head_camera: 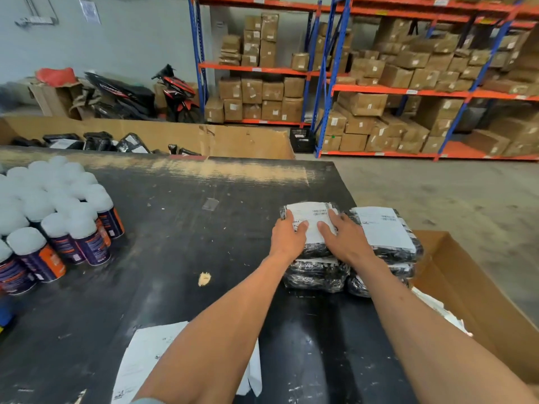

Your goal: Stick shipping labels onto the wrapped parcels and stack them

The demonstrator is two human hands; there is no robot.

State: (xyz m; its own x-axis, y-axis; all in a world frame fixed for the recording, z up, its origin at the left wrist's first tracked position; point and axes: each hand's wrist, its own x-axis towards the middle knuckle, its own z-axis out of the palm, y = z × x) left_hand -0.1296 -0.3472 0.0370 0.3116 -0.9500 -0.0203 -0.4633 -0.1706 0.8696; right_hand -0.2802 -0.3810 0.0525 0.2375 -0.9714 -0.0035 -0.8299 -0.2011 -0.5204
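Two stacks of black-wrapped parcels stand side by side at the right of the black table (180, 228). The top parcel of the left stack (313, 250) carries a white shipping label (313, 220). My left hand (287, 231) lies flat on the label's left side and my right hand (341, 239) lies flat on its right side, fingers straight, pressing down. The right stack's top parcel (408, 252) bears its own label (385, 225). Loose label sheets (140, 363) lie near the table's front edge, partly under my left forearm.
Several white-capped spray cans (58, 217) crowd the table's left side. An open cardboard box (466, 290) sits by the table's right edge. A long cardboard bin (233, 138) with black parcels stands behind the table. Shelving with cartons (393, 83) fills the back.
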